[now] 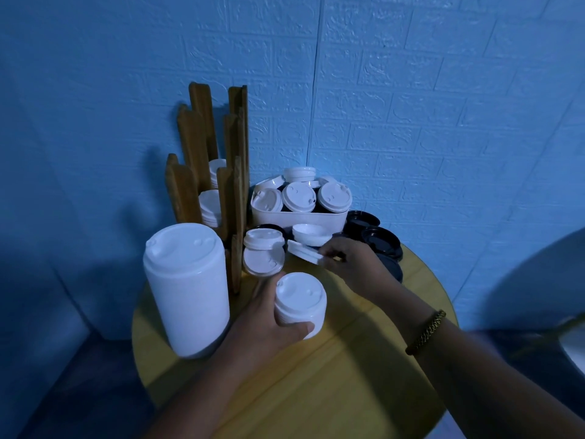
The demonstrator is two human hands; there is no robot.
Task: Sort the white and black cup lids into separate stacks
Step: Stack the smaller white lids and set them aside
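Note:
My left hand [269,315] grips a short stack of white lids [300,304] above the round wooden table [316,375]. My right hand [351,264] pinches a tilted white lid [304,252] by its edge, just in front of the white tub [297,218]. A tall stack of white lids [186,289] stands at the left. Two loose white lids [262,253] lie beside the wooden rack. An upturned white lid [310,234] sits against the tub. Black lids [380,237] lie to the right, behind my right hand.
The white tub holds several white lids [299,196] over dark ones. A wooden slatted rack [215,160] at the back left holds more white lids [210,207]. A blue textured wall stands close behind. A pale rounded object [569,312] is at the right edge.

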